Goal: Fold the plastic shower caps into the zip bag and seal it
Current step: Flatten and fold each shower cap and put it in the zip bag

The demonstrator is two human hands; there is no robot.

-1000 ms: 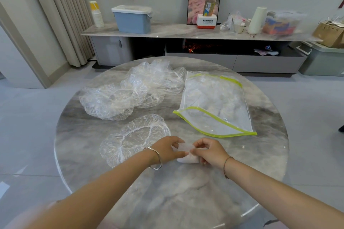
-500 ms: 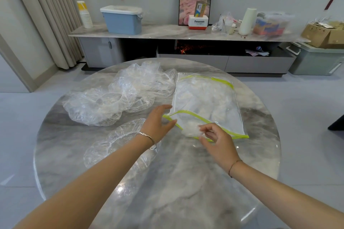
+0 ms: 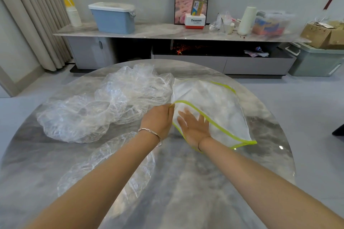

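Zip bag (image 3: 219, 109): flat on the table (image 3: 260, 163), mouth towards the person, long axis running away to the right.
Left hand (image 3: 158, 120): pinching the mouth's left rim, holding it up.
Right hand (image 3: 194, 127): inside the mouth, palm up, fingers straight; whether they carry anything is hard to tell through the plastic.
Shower caps (image 3: 104, 108): heaped left of the bag, nearest the left hand.

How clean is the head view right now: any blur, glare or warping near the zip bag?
Head view: zip bag fairly sharp; cardboard box at the right edge smeared; soft glare patches on the glossy marble table; wide-angle lens bows the sideboard and table rim.
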